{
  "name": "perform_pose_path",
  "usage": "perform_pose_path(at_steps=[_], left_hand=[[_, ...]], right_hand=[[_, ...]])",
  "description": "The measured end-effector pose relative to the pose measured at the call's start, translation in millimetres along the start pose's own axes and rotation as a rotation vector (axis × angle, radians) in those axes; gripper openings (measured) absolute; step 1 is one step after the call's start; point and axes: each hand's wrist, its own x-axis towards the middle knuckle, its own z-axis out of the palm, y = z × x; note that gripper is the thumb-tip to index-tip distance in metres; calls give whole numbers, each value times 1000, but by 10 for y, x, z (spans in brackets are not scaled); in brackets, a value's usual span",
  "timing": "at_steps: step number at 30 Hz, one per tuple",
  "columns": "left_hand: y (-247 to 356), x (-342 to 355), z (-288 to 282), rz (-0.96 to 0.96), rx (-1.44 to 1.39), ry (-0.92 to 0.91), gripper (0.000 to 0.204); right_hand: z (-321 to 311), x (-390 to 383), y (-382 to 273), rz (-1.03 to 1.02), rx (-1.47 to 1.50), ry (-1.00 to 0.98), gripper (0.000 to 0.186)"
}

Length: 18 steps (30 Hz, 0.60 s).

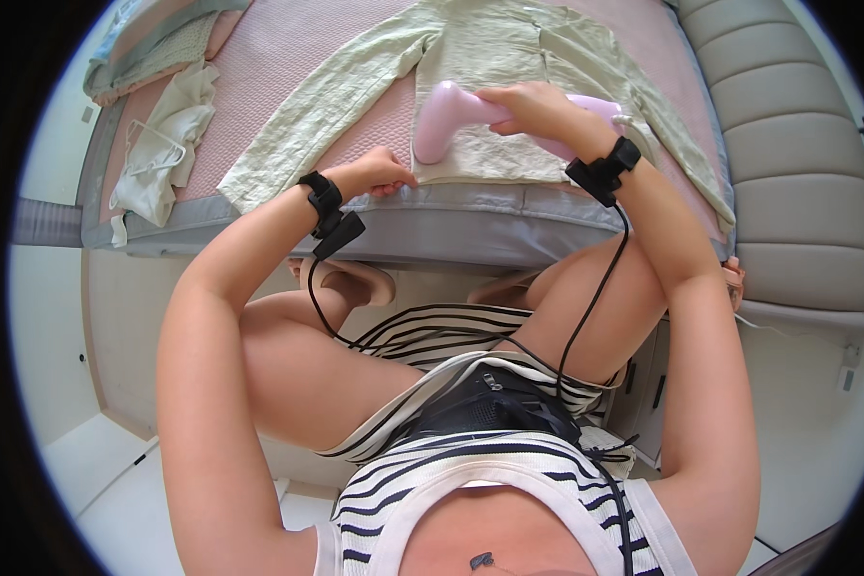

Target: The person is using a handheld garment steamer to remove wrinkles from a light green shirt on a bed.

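Note:
A pale green long-sleeved shirt lies spread on the bed, its hem toward me and a sleeve out to each side. My right hand is wrapped round the handle of a pink handheld garment steamer. The steamer's head is over the shirt's near left part, by the hem; a pale cord leaves the handle's right end. Fingers curled, my left hand pinches the shirt's near left corner, just left of the steamer head. The fingertips are small here, so how much fabric they hold is hard to see.
The bed has a pink quilted cover and a grey side edge. At left lie a white garment with a white hanger and folded bedding. A padded grey headboard stands at right. Black cables run from both wrist straps.

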Motion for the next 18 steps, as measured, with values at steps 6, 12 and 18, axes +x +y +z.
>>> perform_pose_path(at_steps=[6,12,18], left_hand=[[-13,76,-16,-34,35,-21,15],[50,61,7,-46,81,0,17],[-12,83,-32,-45,58,-13,18]], right_hand=[[-48,17,36,43,-21,-33,36],[-69,-53,65,47,-45,-37,37],[-64,-14,-10,54,16,-23,35]])
